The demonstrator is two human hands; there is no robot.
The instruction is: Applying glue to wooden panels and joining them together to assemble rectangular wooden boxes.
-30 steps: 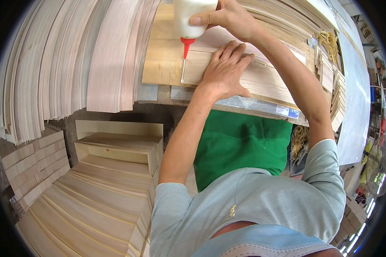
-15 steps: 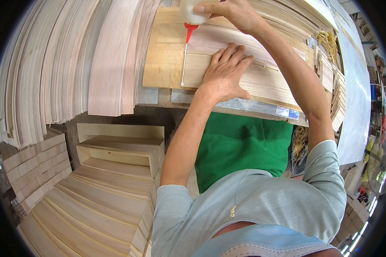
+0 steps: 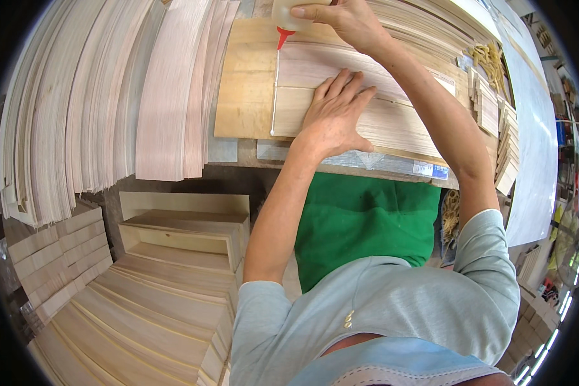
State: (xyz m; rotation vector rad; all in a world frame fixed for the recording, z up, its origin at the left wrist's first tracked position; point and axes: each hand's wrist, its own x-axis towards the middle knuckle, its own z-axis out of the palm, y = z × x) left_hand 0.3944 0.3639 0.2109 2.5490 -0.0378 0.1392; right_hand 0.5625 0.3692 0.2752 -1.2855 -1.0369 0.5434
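Note:
My right hand (image 3: 344,22) grips a translucent white glue bottle (image 3: 296,16), tipped with its red nozzle (image 3: 284,37) downward. The nozzle tip is at the far left corner of the thin wooden panels (image 3: 296,116). A white line of glue (image 3: 275,103) runs along the panels' left edge. My left hand (image 3: 338,116) lies on the panels with fingers spread, pressing them flat. Beneath them is a yellowish wooden board (image 3: 243,83), which sticks out to the left.
Stacks of thin wooden strips (image 3: 96,96) cover the left side. Box-like wooden frames (image 3: 174,241) stand low at left, by stacked wood blocks (image 3: 64,257). Small wood pieces (image 3: 507,151) and yellow rubber bands (image 3: 489,64) lie at right. A green apron (image 3: 367,225) hangs at my front.
The glue line has grown toward the far end of the panel edge, with the nozzle now at the far corner. My left hand stays in nearly the same place.

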